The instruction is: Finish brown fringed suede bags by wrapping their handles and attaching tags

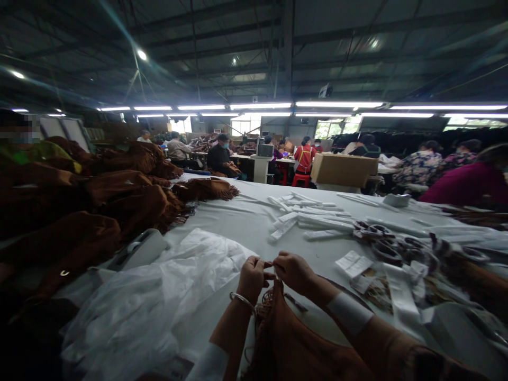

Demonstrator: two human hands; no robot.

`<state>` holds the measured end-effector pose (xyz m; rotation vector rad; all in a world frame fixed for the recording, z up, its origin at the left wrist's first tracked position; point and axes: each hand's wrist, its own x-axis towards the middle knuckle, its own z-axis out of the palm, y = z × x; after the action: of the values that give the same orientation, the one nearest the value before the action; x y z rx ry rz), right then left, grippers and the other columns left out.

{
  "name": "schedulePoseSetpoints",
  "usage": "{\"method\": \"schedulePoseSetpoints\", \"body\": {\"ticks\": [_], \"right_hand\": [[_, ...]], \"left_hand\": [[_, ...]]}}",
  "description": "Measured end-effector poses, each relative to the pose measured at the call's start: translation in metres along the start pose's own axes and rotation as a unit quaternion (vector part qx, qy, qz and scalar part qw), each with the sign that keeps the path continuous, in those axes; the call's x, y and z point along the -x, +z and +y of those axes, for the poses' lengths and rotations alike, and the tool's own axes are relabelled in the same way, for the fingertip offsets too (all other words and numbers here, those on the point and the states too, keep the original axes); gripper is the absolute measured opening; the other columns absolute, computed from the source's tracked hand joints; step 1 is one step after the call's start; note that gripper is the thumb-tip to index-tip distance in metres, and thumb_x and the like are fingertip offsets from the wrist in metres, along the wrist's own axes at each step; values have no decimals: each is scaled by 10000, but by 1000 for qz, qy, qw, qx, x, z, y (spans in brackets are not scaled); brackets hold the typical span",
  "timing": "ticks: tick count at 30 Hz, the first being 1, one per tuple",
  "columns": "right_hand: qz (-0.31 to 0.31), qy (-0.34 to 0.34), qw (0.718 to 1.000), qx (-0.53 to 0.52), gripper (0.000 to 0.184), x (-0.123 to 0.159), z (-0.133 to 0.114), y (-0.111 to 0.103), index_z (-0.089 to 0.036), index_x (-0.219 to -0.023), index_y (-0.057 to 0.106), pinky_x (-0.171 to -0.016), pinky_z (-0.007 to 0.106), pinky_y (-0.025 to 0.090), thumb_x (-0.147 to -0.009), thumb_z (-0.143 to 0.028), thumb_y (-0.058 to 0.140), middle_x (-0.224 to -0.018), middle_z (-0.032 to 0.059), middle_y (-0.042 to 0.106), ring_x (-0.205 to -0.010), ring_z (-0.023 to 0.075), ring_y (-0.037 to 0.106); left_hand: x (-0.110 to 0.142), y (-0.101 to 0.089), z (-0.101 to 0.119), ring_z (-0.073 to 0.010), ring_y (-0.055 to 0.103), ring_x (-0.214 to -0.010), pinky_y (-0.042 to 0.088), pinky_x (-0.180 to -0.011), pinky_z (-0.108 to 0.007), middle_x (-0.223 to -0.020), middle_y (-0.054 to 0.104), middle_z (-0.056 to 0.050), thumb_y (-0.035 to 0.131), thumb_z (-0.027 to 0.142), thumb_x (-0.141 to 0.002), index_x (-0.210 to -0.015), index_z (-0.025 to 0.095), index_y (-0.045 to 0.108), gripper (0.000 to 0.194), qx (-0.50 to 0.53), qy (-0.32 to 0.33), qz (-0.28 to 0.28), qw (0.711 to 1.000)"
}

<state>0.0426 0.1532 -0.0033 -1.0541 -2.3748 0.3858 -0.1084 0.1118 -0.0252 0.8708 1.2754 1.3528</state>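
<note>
My left hand (254,279) and my right hand (294,272) meet in front of me, their fingertips pinched together at the top corner of a brown fringed scarf (305,338). From there the cloth hangs down toward me, its fringe (262,323) along the left side. Whatever small part sits right between the fingertips is hidden. A metal bangle (243,300) circles my left wrist. Just left of my hands lies a heap of thin white plastic bags (159,296). Beneath the scarf's right edge, a small dark tool (296,302) rests on the white table (254,211).
Brown fringed scarves (119,196) are piled along the left. Flat white strips (305,214) lie scattered ahead. On the right are dark rolled bands (384,246), a white packet (353,263) and a grey holder (460,333). Beyond stands a cardboard box (344,169), with several people working at tables.
</note>
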Motion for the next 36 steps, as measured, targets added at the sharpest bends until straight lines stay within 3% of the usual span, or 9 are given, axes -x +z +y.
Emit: {"method": "schedulePoseSetpoints", "body": {"ticks": [5,14,18,20,23,26,29,33,36], "right_hand": [[-5,6,999,53,236,2,1,-3,-175,-663,650,-615,243,326,-856,-112,529,-760,24,611,-644,113,528],[3,1,998,-55,195,6,15,-4,-177,-735,680,-652,237,416,-883,-191,554,-772,28,655,-676,126,600],[2,-4,990,-140,465,12,29,2,-168,-1349,534,-727,265,492,-885,-186,540,-775,10,726,-699,146,658],[-15,-8,991,-132,553,12,32,4,-163,-1438,450,-704,268,494,-890,-184,525,-770,13,733,-690,153,662],[-38,-35,994,-99,576,8,30,3,-177,-1458,446,-665,256,482,-884,-153,492,-859,53,754,-713,161,673],[-70,-56,993,-82,572,4,25,2,-169,-1447,460,-637,238,482,-877,-159,511,-886,68,766,-699,159,681],[-30,-31,999,-28,489,6,23,3,-159,-1402,520,-649,260,513,-918,-226,512,-858,84,772,-693,181,698],[68,11,997,-21,394,17,32,14,-172,-1305,610,-879,342,545,-966,-222,417,-1108,129,750,-978,225,717],[33,93,995,-11,373,33,45,23,-168,-1264,643,-906,380,540,-962,-277,453,-1131,136,741,-1012,251,707]], "left_hand": [[0,-2,-8,-67,495,-472,299,-421,-172,-713,581,22,555,391,-809,-810,215,465,198,60,-31,-58,996],[0,-11,-16,-60,392,-449,261,-431,-204,-559,528,33,714,295,-680,-881,106,722,276,49,-53,-204,976],[-6,-11,-19,-77,427,-448,319,-452,-229,-693,670,-17,715,403,-731,-1284,123,624,627,1,3,-129,992],[-7,-9,-19,-101,479,-514,398,-519,-256,-775,695,-47,727,400,-736,-1278,136,643,609,-77,73,-100,989],[-4,-3,-14,-144,544,-678,449,-671,-280,-867,667,-50,741,337,-744,-1156,220,729,429,-260,216,-83,937],[1,2,-7,-161,557,-738,421,-697,-272,-832,631,-31,709,233,-737,-947,233,761,216,-363,280,-72,886],[3,6,-6,-128,517,-671,371,-647,-255,-758,588,-13,614,193,-795,-692,182,685,125,-367,279,-30,887],[-1,4,-12,-88,439,-587,347,-584,-226,-631,515,23,755,352,-719,-527,158,558,336,-190,199,30,961],[-13,-9,-16,-77,356,-476,310,-474,-212,-510,406,69,739,525,-688,-572,181,518,425,-74,113,101,986]]}}
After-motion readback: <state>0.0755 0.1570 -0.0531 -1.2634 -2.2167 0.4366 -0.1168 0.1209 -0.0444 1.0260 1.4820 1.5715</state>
